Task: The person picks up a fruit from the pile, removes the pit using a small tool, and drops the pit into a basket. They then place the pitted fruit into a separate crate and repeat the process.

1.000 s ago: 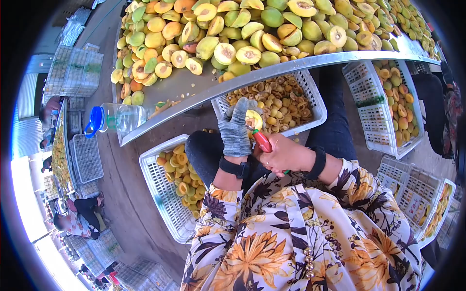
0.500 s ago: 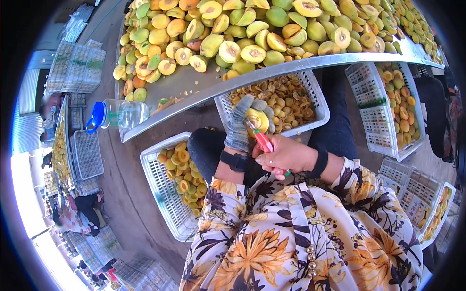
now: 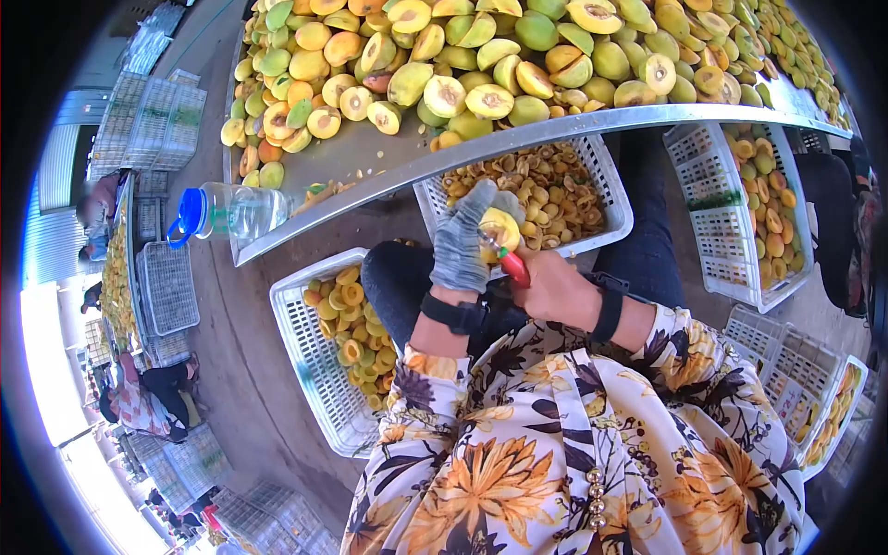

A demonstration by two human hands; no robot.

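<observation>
My left hand point(image 3: 462, 239), in a grey glove, is wrapped round a yellow fruit half point(image 3: 500, 228) above my lap. My bare right hand point(image 3: 555, 289) grips a tool with a red handle point(image 3: 514, 268), whose metal end meets the fruit. Just beyond my hands, under the table edge, a white crate point(image 3: 618, 215) holds small yellow-brown pieces. Halved and whole fruit point(image 3: 490, 102) lie heaped on the metal table point(image 3: 370, 153) in front of me.
A water bottle with a blue cap point(image 3: 242, 213) lies at the table's left corner. Crates of fruit stand at my left knee point(image 3: 319, 370) and to the right point(image 3: 712, 213). A person point(image 3: 148, 398) sits far left beside stacked crates point(image 3: 153, 125).
My left glove has turned and its fingers lie more over the fruit. My right hand has shifted slightly right and up, with the red tool at a different angle.
</observation>
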